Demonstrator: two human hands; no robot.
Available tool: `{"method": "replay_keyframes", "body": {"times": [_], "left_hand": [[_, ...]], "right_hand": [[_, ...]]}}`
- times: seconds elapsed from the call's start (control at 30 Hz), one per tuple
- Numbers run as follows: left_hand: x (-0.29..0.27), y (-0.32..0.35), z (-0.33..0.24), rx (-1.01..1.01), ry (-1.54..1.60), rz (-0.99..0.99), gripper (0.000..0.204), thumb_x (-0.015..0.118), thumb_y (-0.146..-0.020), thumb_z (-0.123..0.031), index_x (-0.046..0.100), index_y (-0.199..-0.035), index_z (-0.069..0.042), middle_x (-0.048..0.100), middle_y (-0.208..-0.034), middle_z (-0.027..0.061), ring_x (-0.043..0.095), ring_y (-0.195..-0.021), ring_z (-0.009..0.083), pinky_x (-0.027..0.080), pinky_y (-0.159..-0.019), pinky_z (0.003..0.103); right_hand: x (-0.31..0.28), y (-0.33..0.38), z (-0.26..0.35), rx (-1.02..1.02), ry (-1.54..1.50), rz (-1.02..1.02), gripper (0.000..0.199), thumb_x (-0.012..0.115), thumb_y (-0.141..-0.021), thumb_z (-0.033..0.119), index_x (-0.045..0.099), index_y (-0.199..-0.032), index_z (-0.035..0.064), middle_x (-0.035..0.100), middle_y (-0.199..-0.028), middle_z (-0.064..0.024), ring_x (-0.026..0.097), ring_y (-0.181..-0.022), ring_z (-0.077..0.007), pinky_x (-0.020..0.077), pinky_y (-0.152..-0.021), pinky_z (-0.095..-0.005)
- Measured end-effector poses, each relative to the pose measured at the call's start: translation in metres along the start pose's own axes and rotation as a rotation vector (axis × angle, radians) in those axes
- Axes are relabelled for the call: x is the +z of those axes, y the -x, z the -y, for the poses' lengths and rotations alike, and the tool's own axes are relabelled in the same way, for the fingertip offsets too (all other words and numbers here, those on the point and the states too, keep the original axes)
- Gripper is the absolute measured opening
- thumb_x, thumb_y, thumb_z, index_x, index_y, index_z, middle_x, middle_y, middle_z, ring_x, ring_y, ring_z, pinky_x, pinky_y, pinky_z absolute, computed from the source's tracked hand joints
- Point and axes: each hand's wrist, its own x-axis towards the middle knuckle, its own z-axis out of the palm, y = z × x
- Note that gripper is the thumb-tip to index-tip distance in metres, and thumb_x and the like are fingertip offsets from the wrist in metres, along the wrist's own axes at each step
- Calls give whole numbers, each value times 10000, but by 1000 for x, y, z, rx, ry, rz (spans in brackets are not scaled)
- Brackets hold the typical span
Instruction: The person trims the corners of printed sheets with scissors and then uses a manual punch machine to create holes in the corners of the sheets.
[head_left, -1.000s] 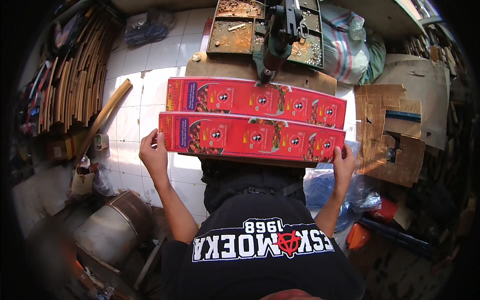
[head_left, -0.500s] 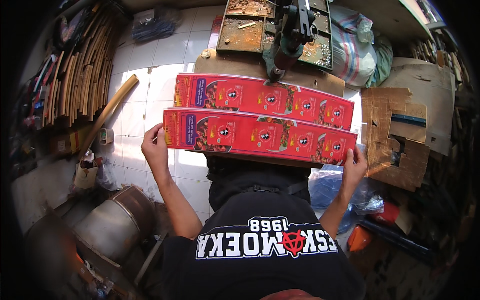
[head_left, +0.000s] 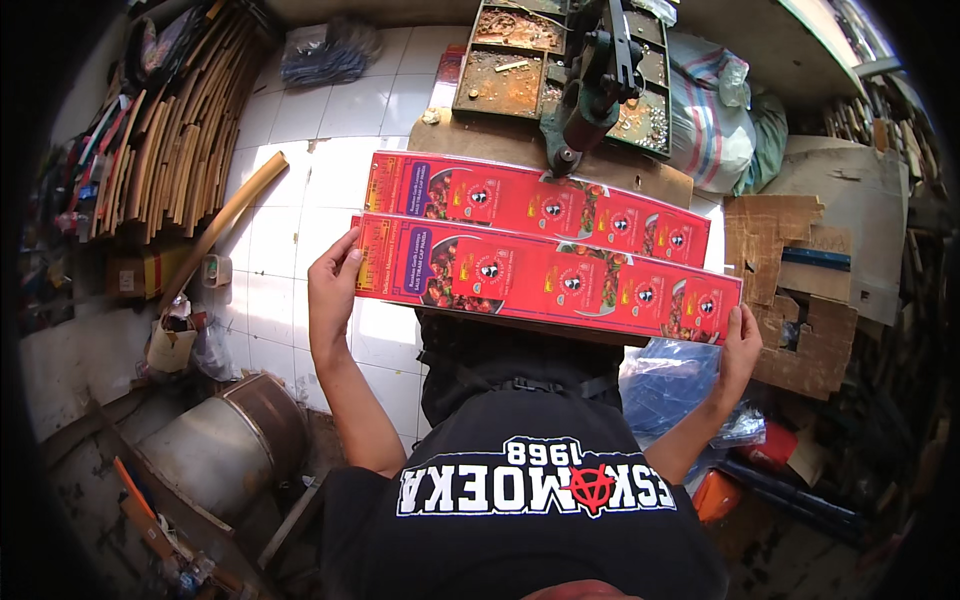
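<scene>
A long red printed strip (head_left: pixel 540 280) with pictures of food stretches between my two hands. My left hand (head_left: pixel 335 285) pinches its left end, thumb on top. At the other end my right hand (head_left: pixel 741 345) grips the lower right corner, thumb on the printed face. Just beyond it lies a second, similar red strip (head_left: pixel 520 200) on a brown board (head_left: pixel 640 174), partly covered along its near edge by the held one. Above that far strip stands a dark green hand press (head_left: pixel 585 125), its lower end close to the strip's far edge.
Trays of small metal parts (head_left: pixel 508 78) flank the press. A striped sack (head_left: pixel 712 120) and torn cardboard (head_left: pixel 780 290) are at the right. Stacked cardboard sheets (head_left: pixel 190 130) lean at the left, near a curved tube (head_left: pixel 230 220) and a metal drum (head_left: pixel 225 440).
The held strip has shifted to the right along with both hands. The far strip and the press also appear slightly further right and lower, as the whole view has shifted a little.
</scene>
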Motion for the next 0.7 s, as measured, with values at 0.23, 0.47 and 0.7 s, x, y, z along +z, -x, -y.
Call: {"method": "replay_keyframes", "body": {"times": [0.23, 0.47, 0.7], "left_hand": [[8, 24, -43, 617, 231, 17, 591, 534, -977, -378, 413, -1370, 46, 467, -1394, 191, 460, -1302, 264, 320, -1119, 399], [41, 58, -16, 281, 746, 37, 535, 516, -982, -324, 305, -1428, -118, 482, -1328, 137, 501, -1245, 264, 482, -1011, 415], [16, 80, 4, 273, 907, -112, 502, 527, -904, -17, 354, -1364, -120, 485, -1289, 151, 585, -1116, 236, 563, -910, 370]], "right_hand": [[-36, 19, 41, -345, -1309, 195, 595, 372, -982, 523, 545, -1227, 9, 611, -1120, -158, 511, -1227, -345, 259, -1120, -548], [-34, 63, 28, -381, -1759, 410, 500, 546, -933, 421, 540, -1245, 31, 608, -1045, -89, 485, -1231, -304, 188, -1174, -523], [-83, 78, 17, -201, -804, 527, 494, 475, -986, 420, 522, -1272, 21, 637, -1116, -117, 559, -1134, -264, 348, -1091, -449]]}}
